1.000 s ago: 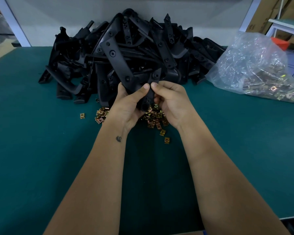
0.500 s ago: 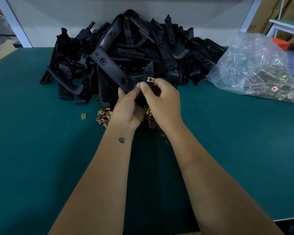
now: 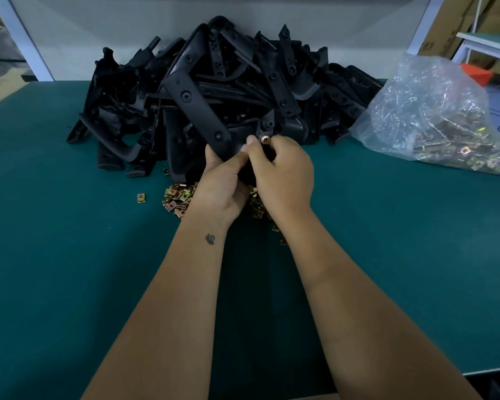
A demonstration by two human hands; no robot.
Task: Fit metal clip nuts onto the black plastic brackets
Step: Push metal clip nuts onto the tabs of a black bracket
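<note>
Left hand: your left hand [image 3: 223, 183] grips the lower end of a black bracket [image 3: 197, 106], fingers curled round it, thumb laid up along its near face.
Right hand: your right hand [image 3: 283, 171] pinches a clip nut [image 3: 264, 138] between thumb and forefinger, the other fingers curled in under the palm.
Bracket: it slants up and to the left from your hands, lifted off the tabletop [image 3: 70, 269], its long arm lying across the front of the pile [image 3: 272, 82] in this view.
Clip nut: it sits at the bracket's small upright tab, just right of your left thumb tip. You cannot tell from here whether it is seated on the edge or only touching it.
Pile: black brackets heaped at the far side of the tabletop, against the pale wall.
Loose nuts: a scatter of brass-coloured nuts [image 3: 176, 199] lies on the tabletop under and just behind your hands; one nut [image 3: 140, 197] lies apart to the left.
Bag: a clear plastic bag [image 3: 433, 116] with more nuts lies at the right, near the pile.
Tabletop: green, with both your forearms stretched over it.
</note>
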